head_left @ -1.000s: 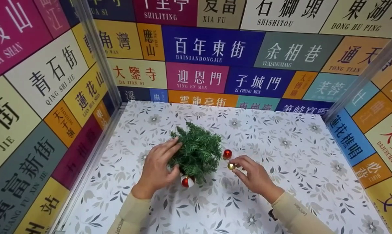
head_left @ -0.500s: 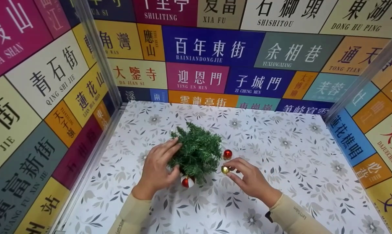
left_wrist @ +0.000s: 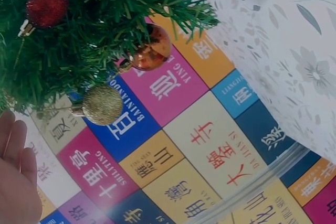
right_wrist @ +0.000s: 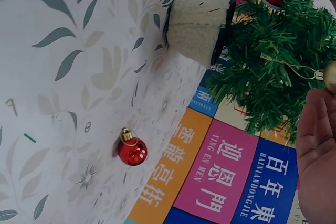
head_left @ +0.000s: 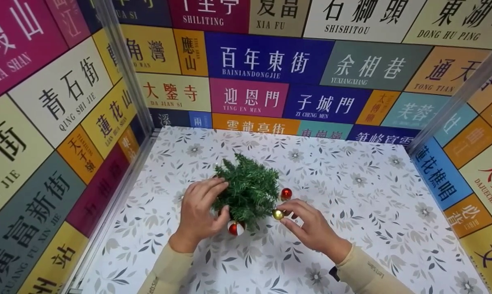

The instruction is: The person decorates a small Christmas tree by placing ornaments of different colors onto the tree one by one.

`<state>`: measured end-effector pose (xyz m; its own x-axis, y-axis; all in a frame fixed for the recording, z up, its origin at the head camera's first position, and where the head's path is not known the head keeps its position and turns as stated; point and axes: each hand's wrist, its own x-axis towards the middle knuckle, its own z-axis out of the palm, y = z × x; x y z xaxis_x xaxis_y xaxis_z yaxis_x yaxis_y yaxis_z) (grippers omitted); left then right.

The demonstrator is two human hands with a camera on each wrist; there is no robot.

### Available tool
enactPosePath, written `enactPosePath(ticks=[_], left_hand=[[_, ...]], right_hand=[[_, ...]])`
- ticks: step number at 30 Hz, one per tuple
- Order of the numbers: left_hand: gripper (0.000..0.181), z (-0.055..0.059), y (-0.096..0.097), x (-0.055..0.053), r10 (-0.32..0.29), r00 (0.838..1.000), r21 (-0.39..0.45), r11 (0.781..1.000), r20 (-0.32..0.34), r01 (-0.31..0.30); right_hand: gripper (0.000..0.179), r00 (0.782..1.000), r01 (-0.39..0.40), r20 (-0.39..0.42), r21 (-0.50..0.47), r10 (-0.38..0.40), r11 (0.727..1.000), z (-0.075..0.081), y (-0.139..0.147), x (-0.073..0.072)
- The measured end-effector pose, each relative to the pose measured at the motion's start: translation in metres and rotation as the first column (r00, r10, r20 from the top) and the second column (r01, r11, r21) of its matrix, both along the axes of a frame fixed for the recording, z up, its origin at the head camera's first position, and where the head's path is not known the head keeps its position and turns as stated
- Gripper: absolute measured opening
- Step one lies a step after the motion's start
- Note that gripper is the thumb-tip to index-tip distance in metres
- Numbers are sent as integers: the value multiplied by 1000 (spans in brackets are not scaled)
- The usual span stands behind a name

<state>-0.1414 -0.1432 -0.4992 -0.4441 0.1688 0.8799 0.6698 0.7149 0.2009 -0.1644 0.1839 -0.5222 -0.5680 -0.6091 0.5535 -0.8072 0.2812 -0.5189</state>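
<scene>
A small artificial Christmas tree [head_left: 246, 192] stands mid-table, its pot [right_wrist: 197, 24] wrapped in cream fabric. My right hand [head_left: 315, 224] pinches a gold bauble [head_left: 278, 214] between thumb and fingers at the tree's right side. The bauble's thread loop [right_wrist: 294, 66] reaches across the green branches in the right wrist view. My left hand [head_left: 203, 208] is at the tree's left with fingers loosely bent; whether it touches the branches I cannot tell. On the tree hang a red-and-white bauble [head_left: 235, 228], a red glitter bauble [left_wrist: 47, 5], a copper-coloured bauble [left_wrist: 151, 48] and a gold glitter bauble [left_wrist: 103, 105].
A shiny red bauble [head_left: 286, 193] lies on the table just right of the tree, close to my right fingers. Leaf-patterned white covering [head_left: 352, 192] spans the table. Panels with street names [head_left: 266, 57] wall in the back and both sides.
My right hand has moved left and slightly toward me, bringing the gold bauble from beside the red one to the tree's edge. The left hand's fingers have shifted slightly.
</scene>
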Motion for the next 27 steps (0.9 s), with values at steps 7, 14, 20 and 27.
enactPosePath(ticks=[7,14,20,27], left_hand=[[43,6,10,3,-23,998,-10,1000,-63,22],[37,7,22,6,-81,994,-65,995,-70,76],[34,5,30,9,-106,994,-115,988,-11,104],[34,2,37,12,-93,995,-147,984,32,97]], right_hand=[[46,998,-53,-28,-62,51,997,9,-8,7],[42,991,-119,-79,-112,110,987,14,-18,11],[43,982,-169,-109,-166,152,972,15,-28,13],[39,978,-198,-109,-234,176,952,27,-41,23]])
